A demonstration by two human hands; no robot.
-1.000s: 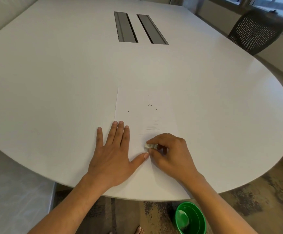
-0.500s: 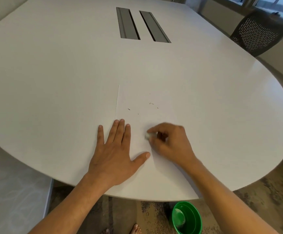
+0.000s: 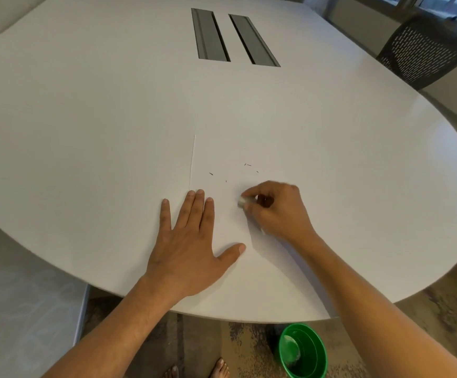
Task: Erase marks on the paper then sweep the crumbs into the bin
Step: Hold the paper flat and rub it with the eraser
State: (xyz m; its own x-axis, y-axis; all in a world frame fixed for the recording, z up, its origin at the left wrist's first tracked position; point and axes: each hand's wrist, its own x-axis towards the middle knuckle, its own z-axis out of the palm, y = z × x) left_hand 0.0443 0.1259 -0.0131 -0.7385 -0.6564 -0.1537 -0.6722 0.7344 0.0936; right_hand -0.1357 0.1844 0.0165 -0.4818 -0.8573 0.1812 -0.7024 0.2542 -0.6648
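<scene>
A white sheet of paper (image 3: 222,159) lies on the white table near its front edge. Small dark eraser crumbs (image 3: 248,165) are scattered on its upper half. My left hand (image 3: 189,241) presses flat on the paper's left part, fingers spread. My right hand (image 3: 276,211) pinches a small white eraser (image 3: 241,201) against the paper, just right of my left fingertips; the hand is motion-blurred. A green bin (image 3: 302,350) stands on the floor below the table edge, under my right forearm.
The large white oval table (image 3: 85,118) has two grey cable slots (image 3: 235,39) at the far centre. A dark mesh chair (image 3: 421,50) stands at the far right. My bare toes (image 3: 219,368) show on the carpet beside the bin.
My right hand with the eraser has slid up the paper, away from me, over the second. My left hand has stayed flat in place.
</scene>
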